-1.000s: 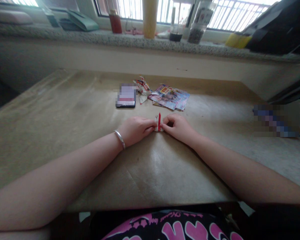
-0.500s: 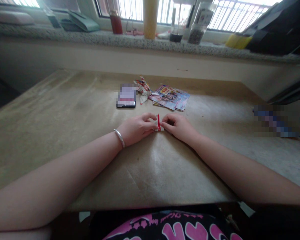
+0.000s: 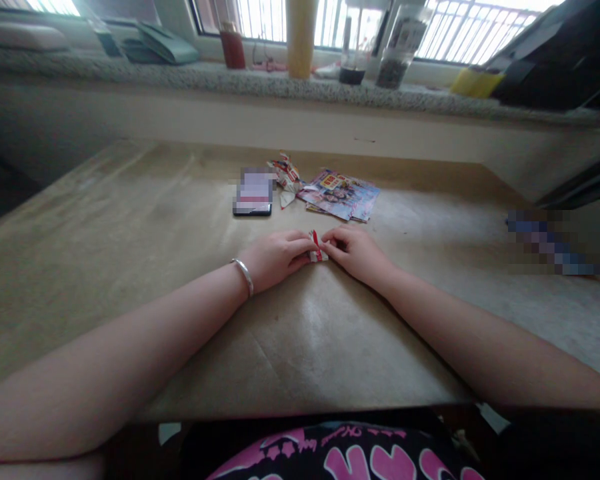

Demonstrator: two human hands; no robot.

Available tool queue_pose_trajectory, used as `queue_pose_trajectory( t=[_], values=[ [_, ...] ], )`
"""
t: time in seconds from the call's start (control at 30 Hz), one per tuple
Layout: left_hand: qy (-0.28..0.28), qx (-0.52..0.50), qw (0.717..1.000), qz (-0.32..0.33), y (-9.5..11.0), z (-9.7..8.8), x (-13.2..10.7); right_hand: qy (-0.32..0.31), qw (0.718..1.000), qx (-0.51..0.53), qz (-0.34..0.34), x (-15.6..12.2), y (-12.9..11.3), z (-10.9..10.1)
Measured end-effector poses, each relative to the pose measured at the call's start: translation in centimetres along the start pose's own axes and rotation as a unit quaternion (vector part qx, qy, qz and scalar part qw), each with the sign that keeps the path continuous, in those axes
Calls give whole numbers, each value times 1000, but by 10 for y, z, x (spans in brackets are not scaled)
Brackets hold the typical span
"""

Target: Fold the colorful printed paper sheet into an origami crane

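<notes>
Between my hands, low over the table, is a small folded piece of red and white paper point(image 3: 319, 255). A red strip of it stands up in the middle and leans slightly left. My left hand point(image 3: 283, 257), with a silver bangle at the wrist, pinches the paper's left side, its fingertips partly covering it. From the other side, my right hand point(image 3: 354, 252) has thumb and forefinger closed on the paper's right edge. Behind them lies a crumpled folded paper shape point(image 3: 287, 180), printed red and white, beside a stack of printed paper sheets point(image 3: 343, 195).
A phone point(image 3: 253, 193) lies on the table point(image 3: 190, 347) left of the papers. At the far right sits a blurred bluish item point(image 3: 553, 247). Bottles, a tall yellow cylinder point(image 3: 300, 40) and a black bag point(image 3: 555, 60) stand along the stone windowsill point(image 3: 260, 81).
The red strip, upright and pointed before, now looks shorter and tips left. My left hand has shifted slightly right, its fingers pressing closer over the folded paper. The right hand has barely moved.
</notes>
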State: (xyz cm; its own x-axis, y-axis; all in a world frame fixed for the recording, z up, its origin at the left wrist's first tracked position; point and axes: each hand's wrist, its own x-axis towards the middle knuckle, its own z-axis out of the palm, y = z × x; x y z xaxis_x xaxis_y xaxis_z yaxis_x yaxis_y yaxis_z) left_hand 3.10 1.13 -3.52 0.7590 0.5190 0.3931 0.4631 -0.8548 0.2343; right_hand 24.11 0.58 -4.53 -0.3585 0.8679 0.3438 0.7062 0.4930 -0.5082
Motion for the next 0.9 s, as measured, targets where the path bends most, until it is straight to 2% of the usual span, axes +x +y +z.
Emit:
queue_pose_trajectory(
  t=[0.23,0.57,0.73,0.9],
  values=[
    [-5,-17,1000,-3,-4,2,0,-7,1000,10,-24,2,4,1],
    [-9,0,1000,11,1,0,3,-15,999,-33,1,3,1,0],
    [-17,16,1000,-17,3,-1,3,-15,998,-65,-7,3,1,-1],
    [-17,-13,999,-28,2,-1,1,4,1000,-15,-3,2,0,-2]
  ],
)
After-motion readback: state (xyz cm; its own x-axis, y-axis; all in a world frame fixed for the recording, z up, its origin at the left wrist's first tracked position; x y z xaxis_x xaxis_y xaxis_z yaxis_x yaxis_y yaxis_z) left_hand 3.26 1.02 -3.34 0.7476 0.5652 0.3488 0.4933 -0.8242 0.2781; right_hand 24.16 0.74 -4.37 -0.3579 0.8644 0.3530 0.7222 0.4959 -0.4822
